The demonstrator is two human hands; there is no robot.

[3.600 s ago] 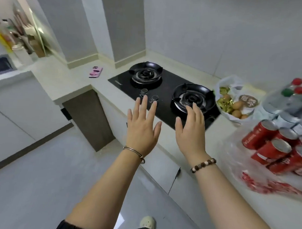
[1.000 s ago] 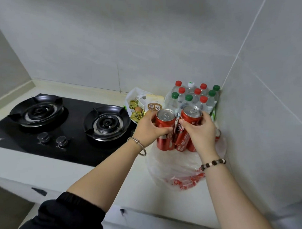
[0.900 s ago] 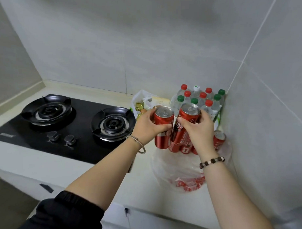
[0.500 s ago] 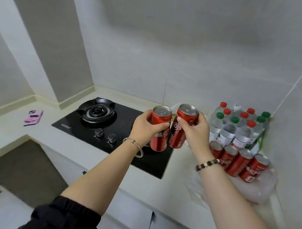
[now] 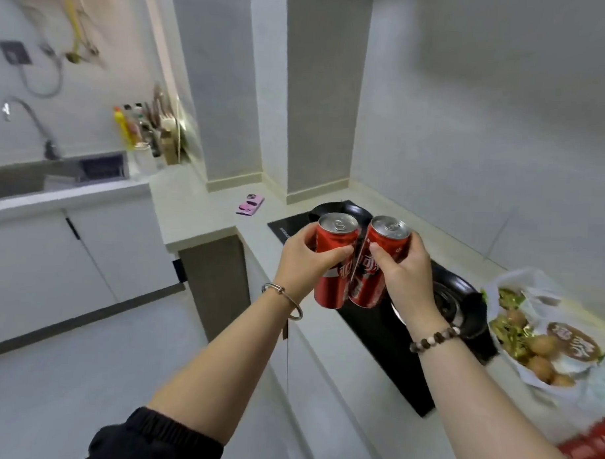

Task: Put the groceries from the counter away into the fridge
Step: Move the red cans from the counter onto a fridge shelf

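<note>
Gripping with the left hand [image 5: 301,260] one red cola can [image 5: 331,288], with fingers curled round its body and thumb across the front. Gripping with the right hand [image 5: 407,272] a second red cola can [image 5: 387,237] in the same way. Holding both upright, tops sealed, sides touching or nearly so, in the air above the near edge of the black gas hob [image 5: 393,352], clear of the counter [image 5: 199,205].

Judging the step as this: carrying a pair of drinks away from the counter toward the fridge, with most of the job ahead. Cannot see the fridge anywhere in view, so cannot say which way to go, nor whether shut or open. Next calls for walking to it and probably freeing one hand for the door, either by tucking both cans into one grip or by setting one down. Then standing them on a shelf.

Turning to containers: seeing at the right a thin white plastic bag [image 5: 545,299], mouth open, lying on the counter just beside the hob. Finding inside it several brown eggs [image 5: 540,366], a heap of gold-foil-wrapped pieces [image 5: 510,334] and a round-labelled pack [image 5: 573,345]; cannot read the label. Noting a blurred red shape [image 5: 586,452] at the lower right edge, likely more cans, too smeared to count. Worth lifting that bag gently later, given the eggs.
</note>
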